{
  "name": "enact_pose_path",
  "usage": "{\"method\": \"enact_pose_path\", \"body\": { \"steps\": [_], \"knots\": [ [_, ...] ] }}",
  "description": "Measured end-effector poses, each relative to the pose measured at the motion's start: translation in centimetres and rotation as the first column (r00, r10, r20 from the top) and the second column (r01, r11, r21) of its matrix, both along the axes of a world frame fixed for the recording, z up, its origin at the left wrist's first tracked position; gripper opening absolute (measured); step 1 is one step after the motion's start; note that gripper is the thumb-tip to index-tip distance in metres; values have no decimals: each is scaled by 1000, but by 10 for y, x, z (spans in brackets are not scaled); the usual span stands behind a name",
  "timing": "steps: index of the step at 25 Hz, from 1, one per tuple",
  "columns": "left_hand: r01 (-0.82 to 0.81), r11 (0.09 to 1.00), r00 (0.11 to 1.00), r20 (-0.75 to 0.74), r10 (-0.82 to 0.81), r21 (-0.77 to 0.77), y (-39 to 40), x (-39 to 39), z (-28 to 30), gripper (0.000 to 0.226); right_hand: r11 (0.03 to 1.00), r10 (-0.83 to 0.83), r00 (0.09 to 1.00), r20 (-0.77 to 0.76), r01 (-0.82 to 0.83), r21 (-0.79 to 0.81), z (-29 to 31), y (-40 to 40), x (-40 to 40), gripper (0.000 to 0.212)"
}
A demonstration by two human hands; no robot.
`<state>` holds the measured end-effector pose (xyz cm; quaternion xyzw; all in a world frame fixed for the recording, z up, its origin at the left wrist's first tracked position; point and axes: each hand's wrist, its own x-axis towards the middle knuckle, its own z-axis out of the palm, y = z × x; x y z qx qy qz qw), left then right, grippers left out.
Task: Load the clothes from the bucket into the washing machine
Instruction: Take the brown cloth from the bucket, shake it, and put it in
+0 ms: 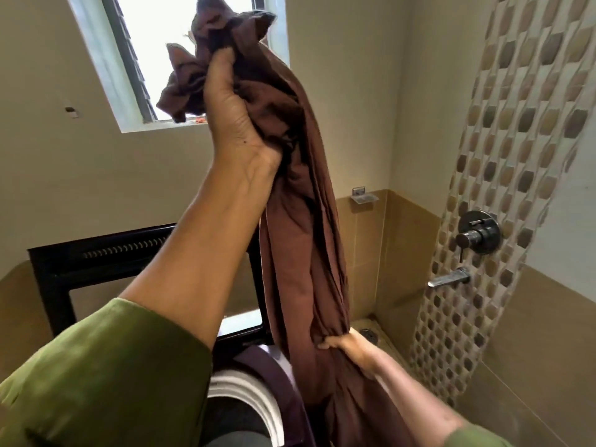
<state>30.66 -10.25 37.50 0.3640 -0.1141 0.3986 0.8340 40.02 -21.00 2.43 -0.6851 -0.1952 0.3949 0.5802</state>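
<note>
A long brown cloth (300,240) hangs bunched in front of me. My left hand (235,108) is raised high and clenched around its upper end, with loose folds sticking out above the fist. Lower down, my right hand (342,345) pinches the same cloth at its right side. Below the cloth, the washing machine's open top (245,398) shows a white ribbed rim and a dark drum. The machine's black lid (96,253) stands raised behind my left arm. The bucket is not in view.
A window (167,43) is set in the back wall. A shower mixer (479,235) and spout (448,280) stick out from the tiled wall at the right. A small soap holder (362,196) hangs in the corner, with a floor drain (367,333) below.
</note>
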Motion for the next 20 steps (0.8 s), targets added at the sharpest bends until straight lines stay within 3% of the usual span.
{"method": "enact_pose_path", "body": {
  "steps": [3, 6, 8, 10, 13, 15, 17, 20],
  "knots": [
    [-40, 989, 996, 76, 51, -144, 24, -15, 0, 23, 993, -86, 959, -269, 103, 49, -1, -11, -14, 42],
    [-46, 990, 993, 97, 60, -134, 31, -28, -3, 24, 995, 98, 937, -336, -89, 42, -8, -5, -51, 47],
    [-67, 989, 994, 78, 78, -131, 27, -33, -5, 22, 951, 310, 948, -76, -309, 18, -13, 8, -80, 54],
    [-63, 986, 995, 69, 74, -155, 24, -38, -6, 19, 874, 481, 847, 228, -484, -47, -14, 24, -102, 62],
    [-63, 986, 997, 36, 69, -157, 13, -39, -13, 21, 812, 577, 712, 400, -554, -184, -13, 38, -113, 56],
    [-110, 985, 994, -3, 111, -130, 3, -38, -14, 21, 851, 522, 678, 518, -453, -265, -16, 38, -115, 45],
    [-139, 984, 990, -15, 138, -107, 2, -42, -10, 22, 936, 351, 698, 625, -236, -262, -24, 27, -108, 41],
    [-230, 973, 972, -53, 229, -16, 15, -59, -7, 21, 989, 26, 865, 502, 52, -141, -29, -6, -65, 20]
  ]
}}
